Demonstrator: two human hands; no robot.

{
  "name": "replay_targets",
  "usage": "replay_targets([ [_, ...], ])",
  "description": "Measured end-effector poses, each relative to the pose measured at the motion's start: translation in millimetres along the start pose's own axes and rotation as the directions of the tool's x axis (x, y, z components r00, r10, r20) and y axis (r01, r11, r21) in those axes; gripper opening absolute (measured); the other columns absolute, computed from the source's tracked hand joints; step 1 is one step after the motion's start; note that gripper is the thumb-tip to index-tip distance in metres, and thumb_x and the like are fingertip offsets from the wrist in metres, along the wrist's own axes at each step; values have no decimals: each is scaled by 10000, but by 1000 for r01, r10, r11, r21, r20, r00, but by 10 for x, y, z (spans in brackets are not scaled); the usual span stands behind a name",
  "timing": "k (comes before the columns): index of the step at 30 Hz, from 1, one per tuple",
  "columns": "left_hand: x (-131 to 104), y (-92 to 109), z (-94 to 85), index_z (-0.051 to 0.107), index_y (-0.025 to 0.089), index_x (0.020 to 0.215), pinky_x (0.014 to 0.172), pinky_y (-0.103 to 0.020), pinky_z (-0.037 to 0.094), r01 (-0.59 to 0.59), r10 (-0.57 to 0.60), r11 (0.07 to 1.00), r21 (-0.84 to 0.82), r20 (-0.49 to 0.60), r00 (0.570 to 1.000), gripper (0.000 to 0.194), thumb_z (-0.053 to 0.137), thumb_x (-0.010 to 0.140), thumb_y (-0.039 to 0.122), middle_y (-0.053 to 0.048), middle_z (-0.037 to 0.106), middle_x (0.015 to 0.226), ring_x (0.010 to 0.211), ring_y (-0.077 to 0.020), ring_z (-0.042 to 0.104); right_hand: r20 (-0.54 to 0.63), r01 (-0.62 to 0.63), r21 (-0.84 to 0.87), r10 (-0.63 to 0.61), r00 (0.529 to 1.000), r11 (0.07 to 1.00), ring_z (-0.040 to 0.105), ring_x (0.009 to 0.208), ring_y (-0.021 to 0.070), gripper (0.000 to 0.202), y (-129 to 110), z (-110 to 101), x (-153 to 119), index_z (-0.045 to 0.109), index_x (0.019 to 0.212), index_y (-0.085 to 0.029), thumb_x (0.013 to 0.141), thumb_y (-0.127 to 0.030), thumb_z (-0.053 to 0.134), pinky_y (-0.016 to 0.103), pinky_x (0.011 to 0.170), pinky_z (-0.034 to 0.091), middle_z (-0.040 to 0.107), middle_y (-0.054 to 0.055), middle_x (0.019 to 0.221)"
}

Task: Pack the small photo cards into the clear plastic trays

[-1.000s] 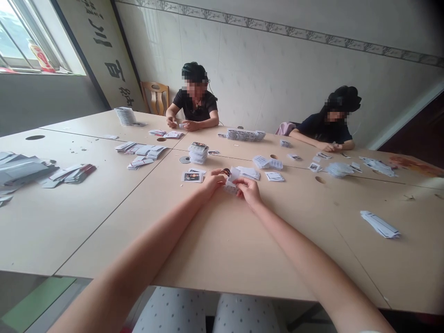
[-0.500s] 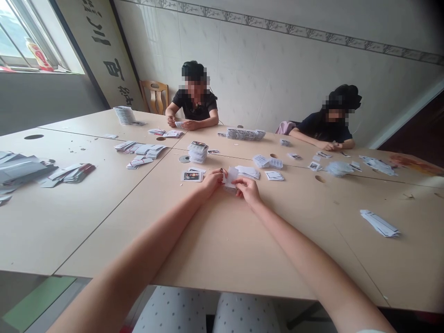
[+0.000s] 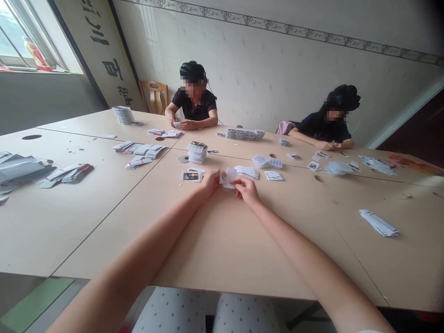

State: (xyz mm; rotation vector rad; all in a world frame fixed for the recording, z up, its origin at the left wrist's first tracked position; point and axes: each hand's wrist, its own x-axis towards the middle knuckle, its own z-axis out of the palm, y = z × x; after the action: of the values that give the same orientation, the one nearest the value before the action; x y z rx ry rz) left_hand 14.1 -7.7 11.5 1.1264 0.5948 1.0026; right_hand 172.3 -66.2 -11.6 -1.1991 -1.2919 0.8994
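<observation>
A small white paper slip (image 3: 229,175) is pinched at its right edge by the closed fingers of my right hand (image 3: 247,189). On its left, my left hand (image 3: 210,180) is closed on a narrow white piece (image 3: 221,176), whose exact kind I cannot make out. Something clear and thin, perhaps plastic, shows below the slip. Dark picture cards (image 3: 192,175) lie just left of my left hand. Behind my right hand is a fanned pile of white slips (image 3: 247,172), with a black-framed white card (image 3: 274,175) to its right.
A stack of clear-wrapped cards (image 3: 197,152) stands beyond my hands. Folded white papers (image 3: 138,151) and larger paper piles (image 3: 24,171) lie left; a slip bundle (image 3: 379,223) lies right. Two people (image 3: 194,104) (image 3: 329,120) sit across the table (image 3: 208,249), handling small items.
The white slip and the narrow piece between my hands have shifted slightly, and the narrow piece shows more clearly by my left fingers. The view has drifted a little.
</observation>
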Motion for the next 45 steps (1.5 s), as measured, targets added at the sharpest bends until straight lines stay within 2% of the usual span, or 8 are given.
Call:
replay_targets([
  [5,-48,40,23,552,159,650,623,-275,440,19,-19,1000,4,38,999,298,518,760,433,-20,536,665,640,-154,553,-45,8,9,-7,999,1000,521,426,96,175,18,5,-4,666,793,-198,691,-241,531,232,425,393,638,-3,740],
  [7,-63,36,32,551,165,690,640,-277,439,26,-27,999,33,22,999,355,576,750,514,-15,546,676,652,-158,563,-43,0,18,1,999,1000,536,418,99,161,-3,12,-18,644,811,-195,696,-253,546,232,417,403,645,-1,754],
  [11,-71,13,42,551,158,698,614,-257,402,18,-16,993,115,-19,1000,326,720,664,435,-2,531,660,624,-139,533,-33,-39,143,44,998,989,622,472,151,349,-98,17,-57,492,1018,-242,715,-343,631,243,433,453,665,-19,768],
  [15,-57,6,26,516,165,630,576,-249,366,-17,7,989,145,68,998,245,649,708,355,11,483,616,591,-125,479,-24,-81,250,89,996,965,658,532,176,585,-164,10,-70,361,1148,-279,692,-414,701,256,463,467,690,9,878],
  [24,-96,15,54,543,179,623,587,-291,393,-6,-11,989,151,110,994,157,520,736,284,-10,506,603,618,-171,505,-14,-84,174,88,996,981,546,465,115,529,-148,-1,-48,502,1116,-259,657,-404,721,213,417,328,659,-17,772],
  [34,-71,-3,54,563,169,661,572,-259,411,-52,34,990,129,136,990,65,500,659,184,-12,521,690,649,-156,524,22,-41,109,39,999,993,535,414,105,331,-114,12,-54,621,982,-246,663,-318,671,216,402,358,634,-32,711],
  [39,-82,17,45,567,163,648,571,-273,431,-34,21,996,82,156,988,114,494,697,234,-14,516,666,616,-163,544,50,-22,63,19,999,998,546,428,123,239,-111,33,-69,651,915,-244,688,-321,658,229,398,374,620,-20,684],
  [45,-94,45,63,554,163,628,581,-281,437,50,-58,997,61,124,991,317,557,785,439,-18,527,630,591,-164,552,22,-11,18,10,1000,1000,541,445,127,215,-125,63,-91,658,884,-247,703,-362,658,246,392,416,613,-3,709],
])
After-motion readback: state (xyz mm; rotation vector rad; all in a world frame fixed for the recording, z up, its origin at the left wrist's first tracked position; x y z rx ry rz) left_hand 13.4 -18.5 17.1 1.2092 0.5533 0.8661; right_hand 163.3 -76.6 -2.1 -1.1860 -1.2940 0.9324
